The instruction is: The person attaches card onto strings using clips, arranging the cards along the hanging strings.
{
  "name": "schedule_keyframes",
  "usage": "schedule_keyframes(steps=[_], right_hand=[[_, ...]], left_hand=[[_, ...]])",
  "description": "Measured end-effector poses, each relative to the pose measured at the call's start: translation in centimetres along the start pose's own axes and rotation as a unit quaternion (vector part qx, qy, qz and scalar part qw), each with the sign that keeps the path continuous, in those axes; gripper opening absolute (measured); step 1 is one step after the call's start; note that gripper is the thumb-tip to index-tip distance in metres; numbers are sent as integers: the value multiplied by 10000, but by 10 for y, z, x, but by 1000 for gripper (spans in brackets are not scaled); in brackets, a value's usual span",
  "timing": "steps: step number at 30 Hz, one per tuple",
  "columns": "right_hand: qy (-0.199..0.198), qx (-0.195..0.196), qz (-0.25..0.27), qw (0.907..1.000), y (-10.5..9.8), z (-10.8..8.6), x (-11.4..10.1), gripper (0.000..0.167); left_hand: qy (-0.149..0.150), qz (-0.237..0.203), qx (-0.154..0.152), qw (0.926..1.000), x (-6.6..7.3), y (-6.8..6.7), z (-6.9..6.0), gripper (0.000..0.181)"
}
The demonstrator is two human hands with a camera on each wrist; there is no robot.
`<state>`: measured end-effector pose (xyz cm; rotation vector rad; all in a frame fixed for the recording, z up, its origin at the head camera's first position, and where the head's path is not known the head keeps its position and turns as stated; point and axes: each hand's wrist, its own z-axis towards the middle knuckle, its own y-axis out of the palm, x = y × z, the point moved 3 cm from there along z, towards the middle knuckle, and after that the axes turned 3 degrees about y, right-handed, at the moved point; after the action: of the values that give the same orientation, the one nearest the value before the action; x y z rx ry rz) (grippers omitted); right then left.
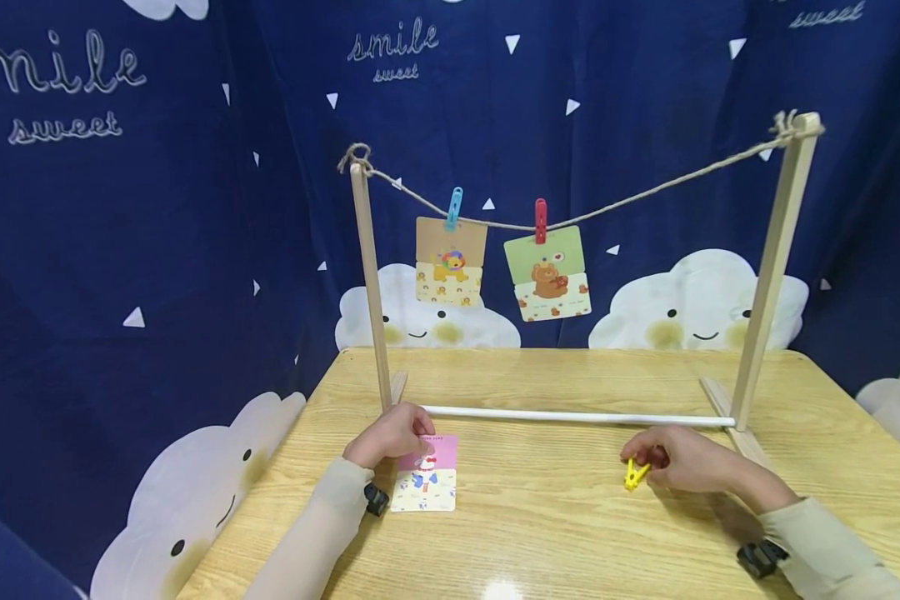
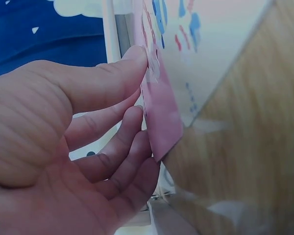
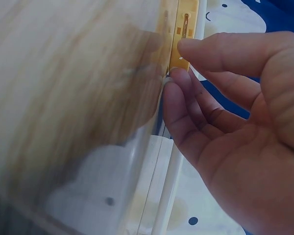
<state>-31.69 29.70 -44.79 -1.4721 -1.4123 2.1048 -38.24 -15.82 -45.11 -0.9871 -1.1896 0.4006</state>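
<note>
Low over the table's left part, my left hand (image 1: 392,435) pinches the top edge of a pink and cream picture card (image 1: 425,492). The left wrist view shows the thumb on the printed face of the card (image 2: 161,110) and the fingers behind it. On the right, my right hand (image 1: 686,458) pinches a yellow clothespin (image 1: 634,475) between thumb and fingertips, just above the tabletop. Behind the hands, a twine line (image 1: 645,198) carries a lion card (image 1: 450,262) under a blue clothespin (image 1: 454,208) and a bear card (image 1: 550,279) under a red clothespin (image 1: 541,221).
The twine is tied between a left wooden post (image 1: 371,283) and a right wooden post (image 1: 776,267). A white rod (image 1: 577,417) joins the posts near the wooden table (image 1: 540,533). A dark blue curtain (image 1: 270,208) with clouds hangs behind and to the left.
</note>
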Motion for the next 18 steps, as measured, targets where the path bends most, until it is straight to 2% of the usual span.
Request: schedule_keyframes(steps=[5, 13, 18], right_hand=[[7, -25, 61, 10000, 0, 0, 0, 37], [-19, -28, 67, 10000, 0, 0, 2, 37], [-81, 7, -31, 10000, 0, 0, 3, 37]], left_hand=[[-64, -11, -32, 10000, -1, 0, 1, 19], [62, 70, -17, 10000, 0, 0, 1, 21], [43, 19, 3, 10000, -1, 0, 1, 20]])
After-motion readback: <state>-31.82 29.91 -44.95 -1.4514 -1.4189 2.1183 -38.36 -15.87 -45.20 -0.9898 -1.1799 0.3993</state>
